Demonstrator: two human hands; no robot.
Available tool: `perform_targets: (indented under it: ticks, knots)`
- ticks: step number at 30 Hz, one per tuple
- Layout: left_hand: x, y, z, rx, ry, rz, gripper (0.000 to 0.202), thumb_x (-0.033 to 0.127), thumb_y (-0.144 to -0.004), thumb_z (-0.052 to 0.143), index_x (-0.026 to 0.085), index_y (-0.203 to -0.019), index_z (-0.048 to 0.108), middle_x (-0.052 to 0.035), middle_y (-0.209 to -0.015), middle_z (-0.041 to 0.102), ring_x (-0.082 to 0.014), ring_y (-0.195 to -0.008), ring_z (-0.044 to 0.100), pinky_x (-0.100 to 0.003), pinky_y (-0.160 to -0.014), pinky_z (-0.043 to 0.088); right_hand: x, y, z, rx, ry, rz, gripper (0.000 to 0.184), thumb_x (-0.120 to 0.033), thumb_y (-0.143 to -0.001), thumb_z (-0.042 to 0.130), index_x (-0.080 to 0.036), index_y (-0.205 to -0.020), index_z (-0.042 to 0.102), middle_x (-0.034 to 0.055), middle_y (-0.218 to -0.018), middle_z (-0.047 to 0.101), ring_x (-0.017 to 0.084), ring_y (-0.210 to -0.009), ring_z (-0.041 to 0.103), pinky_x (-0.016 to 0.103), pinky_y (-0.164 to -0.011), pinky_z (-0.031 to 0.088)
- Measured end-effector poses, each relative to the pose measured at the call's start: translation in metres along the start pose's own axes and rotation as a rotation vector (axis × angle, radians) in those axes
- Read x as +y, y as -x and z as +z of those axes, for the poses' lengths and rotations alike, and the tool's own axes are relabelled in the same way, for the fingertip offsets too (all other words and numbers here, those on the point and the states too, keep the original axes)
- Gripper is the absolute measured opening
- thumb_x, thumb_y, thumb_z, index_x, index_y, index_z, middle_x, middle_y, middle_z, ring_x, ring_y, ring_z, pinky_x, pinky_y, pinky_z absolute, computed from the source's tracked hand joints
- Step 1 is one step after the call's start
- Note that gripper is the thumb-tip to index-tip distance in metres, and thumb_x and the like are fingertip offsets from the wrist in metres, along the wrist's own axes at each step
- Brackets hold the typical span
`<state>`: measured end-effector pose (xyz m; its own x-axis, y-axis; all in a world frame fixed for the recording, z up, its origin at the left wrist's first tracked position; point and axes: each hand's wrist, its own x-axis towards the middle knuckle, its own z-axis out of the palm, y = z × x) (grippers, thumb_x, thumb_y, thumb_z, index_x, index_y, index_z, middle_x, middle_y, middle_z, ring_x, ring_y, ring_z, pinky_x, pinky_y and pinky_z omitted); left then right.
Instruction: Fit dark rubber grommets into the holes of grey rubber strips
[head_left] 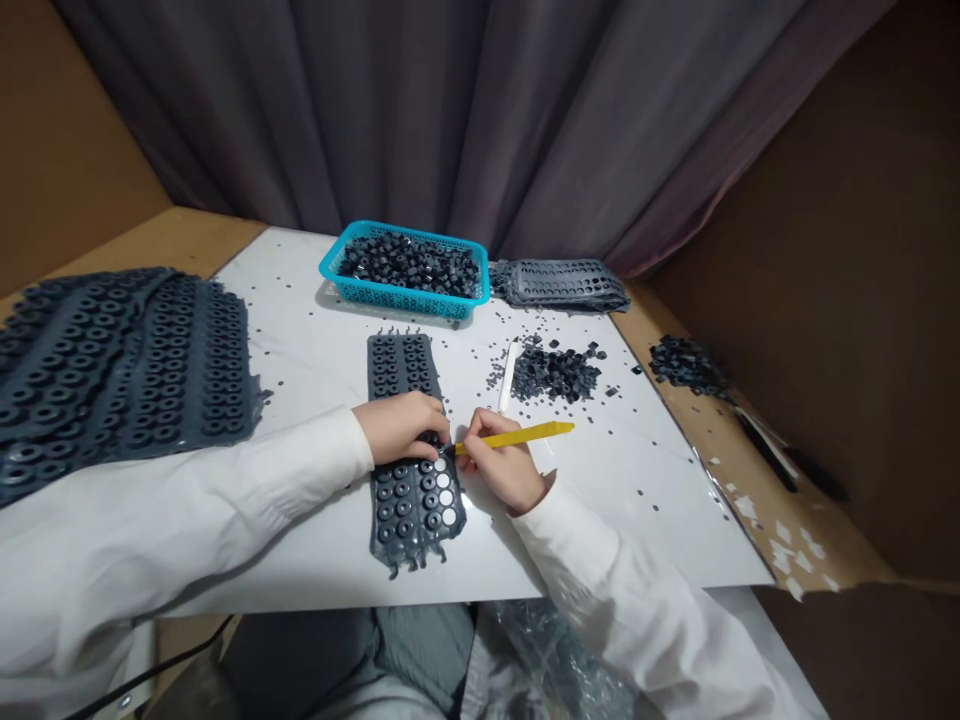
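Note:
A narrow dark rubber sheet (403, 365) with rows of moulded rings lies lengthwise in front of me on the white board. My left hand (405, 425) rests across its middle, thumb and fingers pinched on the right-hand rows. Several holes near the lower right show the white board through them. In my right hand (499, 460), closed in a pen-like grip, is a yellow pen-shaped tool (529, 434). Its dark tip points left and meets the sheet's right edge beside my left fingertips. What exactly the left fingers pinch is partly hidden.
Behind the sheet stands a blue basket (409, 298) of small dark rubber pieces. Stacked ringed sheets (127, 370) lie left; more sheets (570, 284) lie back right. A white pen-like tool (508, 375) touches a pile of dark bits (559, 373). Black-handled tools (765, 450) lie far right.

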<state>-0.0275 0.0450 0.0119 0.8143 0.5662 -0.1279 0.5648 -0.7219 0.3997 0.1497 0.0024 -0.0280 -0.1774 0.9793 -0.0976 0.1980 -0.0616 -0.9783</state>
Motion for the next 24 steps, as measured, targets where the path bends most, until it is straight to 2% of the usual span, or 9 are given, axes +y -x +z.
perform_targets:
  ticks: [4,7,11,12,14,17,19,21,24]
  knots:
    - [0.016,-0.007,-0.001,-0.081,-0.202,-0.052,0.009,0.018,-0.08,0.061,0.016,-0.087,0.067,-0.0068,-0.087,0.064,-0.0191,-0.074,0.065,-0.025,-0.062,0.047,0.001,-0.001,0.0,-0.003,0.001,0.004,0.015,-0.013,-0.066,0.049,-0.021,-0.055,0.041,-0.0051,-0.044,0.055,0.01,-0.039,0.049,0.019,-0.042,0.037]
    - [0.03,-0.01,0.002,-0.126,-0.366,-0.059,0.018,0.009,-0.084,0.049,0.013,-0.086,0.066,-0.0087,-0.083,0.064,-0.0196,-0.07,0.065,-0.026,-0.057,0.046,0.003,-0.001,0.0,-0.01,0.027,-0.012,0.016,-0.013,-0.067,0.048,-0.021,-0.055,0.041,-0.0051,-0.045,0.055,0.01,-0.041,0.05,0.019,-0.043,0.038]
    - [0.03,-0.008,0.0,-0.12,-0.343,-0.024,0.023,0.007,-0.086,0.044,0.012,-0.081,0.066,-0.0086,-0.08,0.065,-0.0181,-0.068,0.064,-0.025,-0.058,0.046,0.002,-0.001,-0.002,-0.031,0.083,-0.024,0.016,-0.013,-0.067,0.048,-0.021,-0.055,0.041,-0.005,-0.046,0.055,0.01,-0.042,0.051,0.019,-0.043,0.037]
    - [0.026,-0.005,-0.004,-0.063,-0.27,-0.005,0.022,0.009,-0.086,0.045,0.012,-0.081,0.066,-0.0078,-0.08,0.065,-0.0169,-0.069,0.064,-0.024,-0.06,0.047,0.001,0.0,-0.002,-0.031,0.094,-0.024,0.016,-0.013,-0.067,0.048,-0.021,-0.055,0.041,-0.005,-0.045,0.055,0.01,-0.042,0.05,0.019,-0.042,0.037]
    - [0.014,0.003,-0.016,0.15,-0.059,0.016,0.018,0.016,-0.086,0.048,0.014,-0.082,0.065,-0.0058,-0.082,0.065,-0.0151,-0.074,0.062,-0.024,-0.068,0.048,-0.001,0.001,-0.002,-0.033,0.087,-0.007,0.016,-0.013,-0.067,0.048,-0.02,-0.054,0.042,-0.0049,-0.045,0.054,0.009,-0.04,0.05,0.019,-0.041,0.037]
    - [-0.006,0.015,-0.037,0.512,0.294,-0.126,0.019,0.031,-0.082,0.054,0.015,-0.082,0.065,-0.0034,-0.081,0.066,-0.0143,-0.075,0.059,-0.025,-0.071,0.047,-0.003,0.001,-0.001,-0.028,-0.016,0.05,0.014,-0.014,-0.065,0.05,-0.02,-0.055,0.043,-0.0048,-0.045,0.056,0.01,-0.039,0.05,0.019,-0.04,0.038]
    - [-0.02,0.019,-0.046,0.574,0.499,-0.28,0.025,0.039,-0.076,0.06,0.015,-0.083,0.064,-0.0015,-0.072,0.064,-0.0116,-0.062,0.054,-0.024,-0.059,0.045,-0.002,0.001,-0.001,-0.01,-0.115,0.071,0.013,-0.015,-0.064,0.051,-0.02,-0.056,0.043,-0.0048,-0.045,0.056,0.01,-0.039,0.05,0.019,-0.039,0.038]
    - [-0.036,0.018,-0.05,0.539,0.66,-0.392,0.03,0.042,-0.073,0.062,0.014,-0.085,0.064,0.0005,-0.062,0.058,-0.0084,-0.05,0.046,-0.022,-0.049,0.039,-0.001,0.0,-0.001,0.022,-0.209,0.067,0.011,-0.016,-0.065,0.051,-0.021,-0.057,0.044,-0.0044,-0.045,0.058,0.01,-0.038,0.05,0.019,-0.04,0.038]
    - [-0.067,0.009,-0.058,0.596,0.711,-0.47,0.031,0.041,-0.072,0.062,0.013,-0.085,0.064,0.0013,-0.057,0.054,-0.0077,-0.046,0.041,-0.022,-0.046,0.034,0.0,-0.002,-0.002,0.07,-0.301,0.057,0.01,-0.019,-0.068,0.052,-0.02,-0.06,0.046,-0.0034,-0.046,0.059,0.01,-0.037,0.05,0.02,-0.04,0.038]
